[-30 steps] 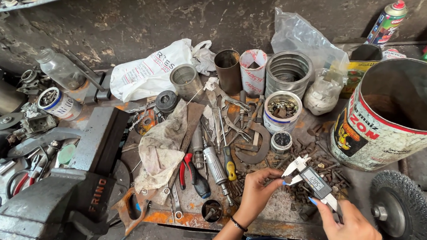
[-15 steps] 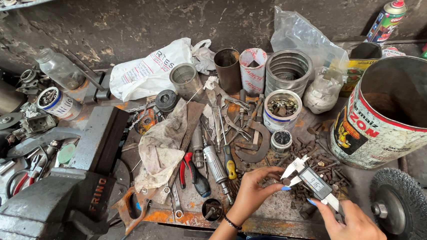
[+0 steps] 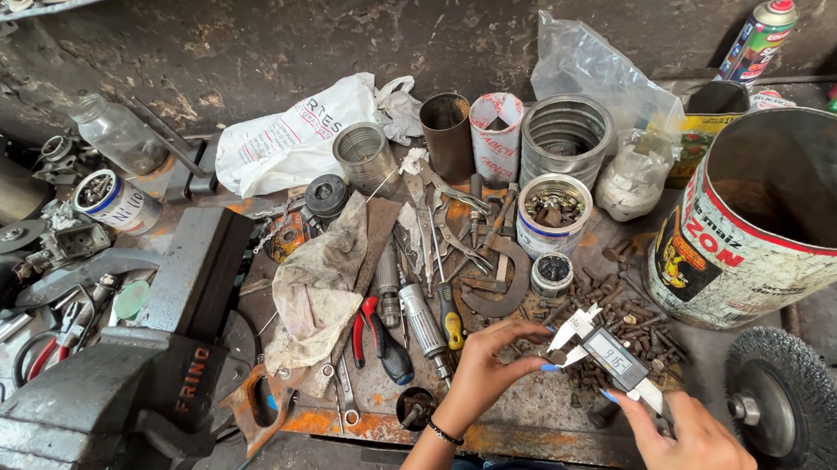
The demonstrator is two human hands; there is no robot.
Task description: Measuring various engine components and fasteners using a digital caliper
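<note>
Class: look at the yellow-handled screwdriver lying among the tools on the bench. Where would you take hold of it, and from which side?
Probably by the yellow handle of the screwdriver, coming from above. It lies flat, handle towards the left hand, and the handle is its thickest part. Its shaft runs up into crowded wrenches, so there is less room there.

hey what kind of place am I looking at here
Most likely a metal or repair workshop bench. A heavy bench vise sits at one side, a wire wheel at the other, and the right hand holds a digital caliper above scattered rusty bolts.
</note>
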